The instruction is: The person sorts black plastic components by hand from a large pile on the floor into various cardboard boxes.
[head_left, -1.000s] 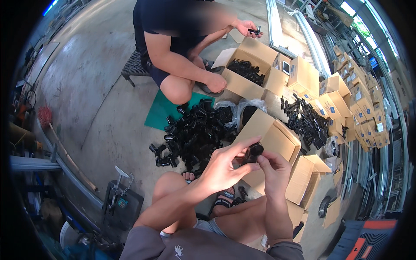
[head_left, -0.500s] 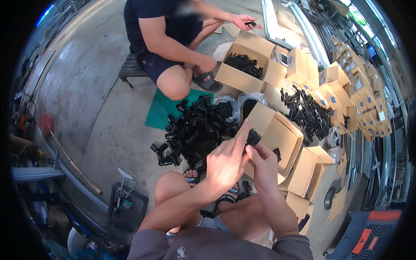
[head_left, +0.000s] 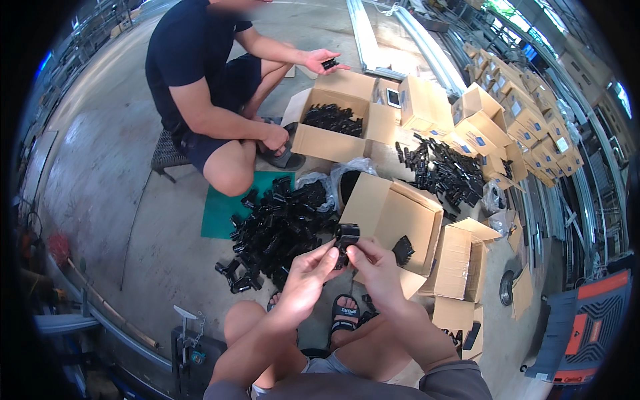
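Between both hands, over my knees, I hold a glossy black fitting [head_left: 347, 233] upright; its exact kind is unclear. My left hand [head_left: 305, 280] pinches its lower left side with thumb and fingers. From the other side, my right hand [head_left: 379, 270] grips it with thumb and forefinger. The fingers partly hide its lower end. Just beyond my left hand lies a heap of similar black fittings [head_left: 277, 230], partly on a green mat [head_left: 217, 210]. To the right of my hands stands an open cardboard box [head_left: 373, 207] with a black piece [head_left: 403, 251] inside.
Across from me a seated person [head_left: 200, 100] holds a small black piece over an open box [head_left: 327, 145] of black parts. More black pieces [head_left: 443, 170] lie at right, before stacked cartons [head_left: 533, 127]. A red-and-grey case [head_left: 580, 333] stands lower right.
My left hand's raised fingers have folded onto the fitting, which now stands upright between both hands. My hands are lower and further left in view; the surroundings have shifted left too.
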`<state>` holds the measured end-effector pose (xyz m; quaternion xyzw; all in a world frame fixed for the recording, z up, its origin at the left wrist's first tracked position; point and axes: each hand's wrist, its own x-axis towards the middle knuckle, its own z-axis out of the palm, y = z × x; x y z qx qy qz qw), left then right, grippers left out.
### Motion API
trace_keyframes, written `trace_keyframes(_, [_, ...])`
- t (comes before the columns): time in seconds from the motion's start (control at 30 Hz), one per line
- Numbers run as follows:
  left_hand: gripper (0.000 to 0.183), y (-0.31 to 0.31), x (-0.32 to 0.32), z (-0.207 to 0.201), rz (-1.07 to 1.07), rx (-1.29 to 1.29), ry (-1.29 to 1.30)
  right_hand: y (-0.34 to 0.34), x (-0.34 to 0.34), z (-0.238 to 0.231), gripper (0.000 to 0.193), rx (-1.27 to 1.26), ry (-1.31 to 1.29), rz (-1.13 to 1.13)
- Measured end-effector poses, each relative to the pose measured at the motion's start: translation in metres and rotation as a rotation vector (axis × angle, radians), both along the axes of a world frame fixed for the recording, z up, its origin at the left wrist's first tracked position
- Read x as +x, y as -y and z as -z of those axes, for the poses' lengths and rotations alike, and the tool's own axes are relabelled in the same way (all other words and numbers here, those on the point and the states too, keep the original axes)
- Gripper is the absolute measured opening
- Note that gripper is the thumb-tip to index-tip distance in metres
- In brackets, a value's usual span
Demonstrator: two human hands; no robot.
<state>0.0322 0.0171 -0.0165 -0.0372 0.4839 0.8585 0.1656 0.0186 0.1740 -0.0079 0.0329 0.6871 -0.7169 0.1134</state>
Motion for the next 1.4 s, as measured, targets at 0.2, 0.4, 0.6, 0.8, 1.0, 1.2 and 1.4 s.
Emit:
trace_keyframes(0.2, [0.037, 0.001, -0.002, -0.002, -0.110, 0.015, 0.052, -0.004, -0.010, -0.006, 0.030, -0.084, -0.035, 0.007])
trace_keyframes(0.4, [0.035, -0.017, 0.002, 0.010, -0.231, -0.275, -0.186, -0.008, -0.010, -0.002, 0.027, -0.035, -0.017, 0.019])
trace_keyframes(0.6, [0.036, -0.008, 0.003, 0.015, -0.117, -0.189, -0.058, -0.012, -0.017, -0.008, 0.031, 0.000, 0.087, -0.027])
trace_keyframes(0.8, [0.037, 0.004, 0.001, -0.015, 0.044, -0.262, 0.011, -0.021, -0.013, -0.020, 0.030, 0.023, 0.103, -0.060])
trace_keyframes(1.0, [0.036, 0.004, 0.003, 0.005, -0.026, -0.366, -0.137, -0.019, -0.014, -0.010, 0.026, 0.013, 0.100, -0.053])
trace_keyframes(1.2, [0.037, 0.006, 0.004, 0.007, -0.012, -0.313, -0.120, -0.019, -0.013, -0.012, 0.025, 0.108, 0.035, -0.086])
trace_keyframes(1.4, [0.041, 0.004, 0.008, 0.006, -0.020, -0.311, -0.225, -0.019, -0.008, -0.017, 0.024, 0.035, 0.052, -0.033])
